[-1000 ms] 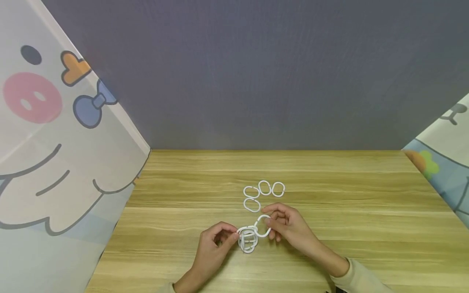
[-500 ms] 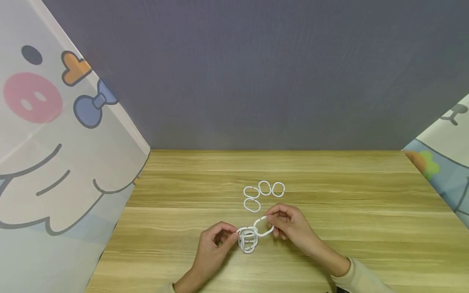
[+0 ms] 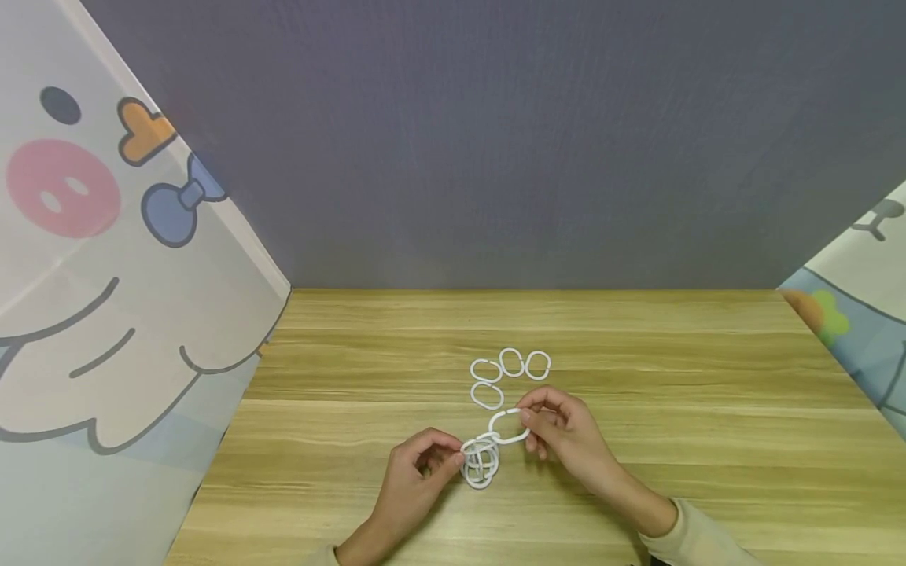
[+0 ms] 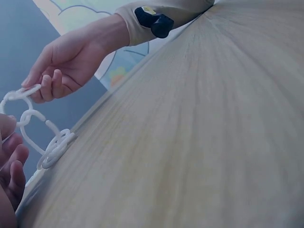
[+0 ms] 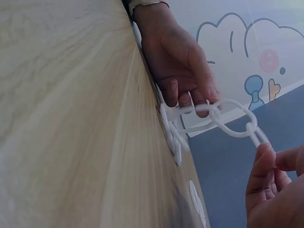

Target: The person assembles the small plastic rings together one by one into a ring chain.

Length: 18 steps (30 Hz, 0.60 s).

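Smooth plastic links [image 3: 480, 463], wood-grained tabletop [image 3: 340, 362]

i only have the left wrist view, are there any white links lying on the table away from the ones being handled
observer: Yes, the head view shows four white links lying apart on the table.
operator: ok how are they laid out
observer: Three make an uneven row; the fourth sits just below the row's left end in the picture.
operator: left hand is mostly cut off here, is it holding anything
observer: The left hand pinches one link between thumb and forefinger.
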### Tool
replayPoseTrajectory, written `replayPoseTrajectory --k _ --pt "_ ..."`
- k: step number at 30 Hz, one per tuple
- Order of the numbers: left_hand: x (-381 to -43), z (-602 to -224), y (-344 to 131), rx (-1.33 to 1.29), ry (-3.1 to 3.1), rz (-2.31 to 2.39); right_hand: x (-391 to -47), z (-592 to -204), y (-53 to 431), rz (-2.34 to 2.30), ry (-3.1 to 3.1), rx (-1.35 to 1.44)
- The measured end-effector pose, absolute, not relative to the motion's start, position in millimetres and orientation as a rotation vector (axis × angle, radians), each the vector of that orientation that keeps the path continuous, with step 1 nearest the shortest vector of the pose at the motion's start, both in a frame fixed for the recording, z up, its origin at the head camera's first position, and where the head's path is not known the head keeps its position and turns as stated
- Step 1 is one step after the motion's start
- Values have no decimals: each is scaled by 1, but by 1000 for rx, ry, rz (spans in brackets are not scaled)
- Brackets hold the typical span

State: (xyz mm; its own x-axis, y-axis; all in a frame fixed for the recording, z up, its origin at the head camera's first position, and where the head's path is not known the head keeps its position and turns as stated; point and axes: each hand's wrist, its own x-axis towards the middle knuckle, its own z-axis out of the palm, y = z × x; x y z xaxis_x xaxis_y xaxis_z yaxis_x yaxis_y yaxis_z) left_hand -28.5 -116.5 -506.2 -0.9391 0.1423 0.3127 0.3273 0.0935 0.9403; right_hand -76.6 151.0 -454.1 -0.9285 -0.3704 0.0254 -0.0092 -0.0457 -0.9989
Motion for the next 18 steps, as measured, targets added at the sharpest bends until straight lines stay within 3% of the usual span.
replayPoseTrajectory --k 18 --pt "-28 -506 -117 -500 -2206 -1965 -70 -457 146 -2085 2003 -595"
